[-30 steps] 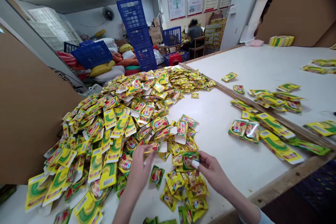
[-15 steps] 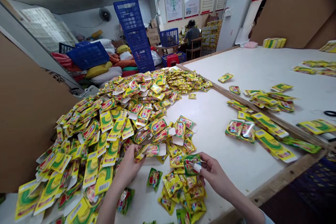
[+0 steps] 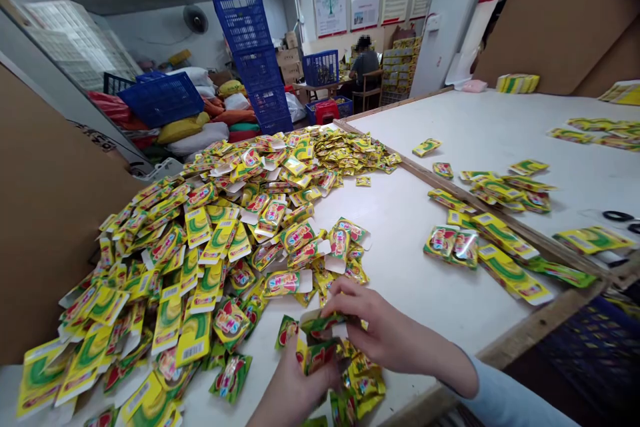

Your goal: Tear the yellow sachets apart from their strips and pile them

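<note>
Low in the view, my left hand (image 3: 295, 383) is closed around a small yellow-and-green printed box (image 3: 302, 349), its open end facing up. My right hand (image 3: 373, 323) pinches a green sachet (image 3: 323, 324) at the mouth of that box; how far it sits inside is hidden by the fingers. Yellow sachets (image 3: 363, 383) lie partly under my right hand, and a loose green sachet (image 3: 231, 377) rests left of my left hand. Just beyond the hands is another printed box (image 3: 283, 283) with its white flap out.
A large heap of printed boxes (image 3: 200, 247) covers the table's left side, with small yellow sachets (image 3: 345, 150) behind. A wooden strip (image 3: 420, 177) divides the white table (image 3: 395, 213). Joined packs (image 3: 515, 273) lie right. Blue crates (image 3: 255, 67) and a seated person (image 3: 365, 63) are farther back.
My left hand has moved right and down from the heap with a box. My right hand has brought the green sachet left to it, so both hands now meet.
</note>
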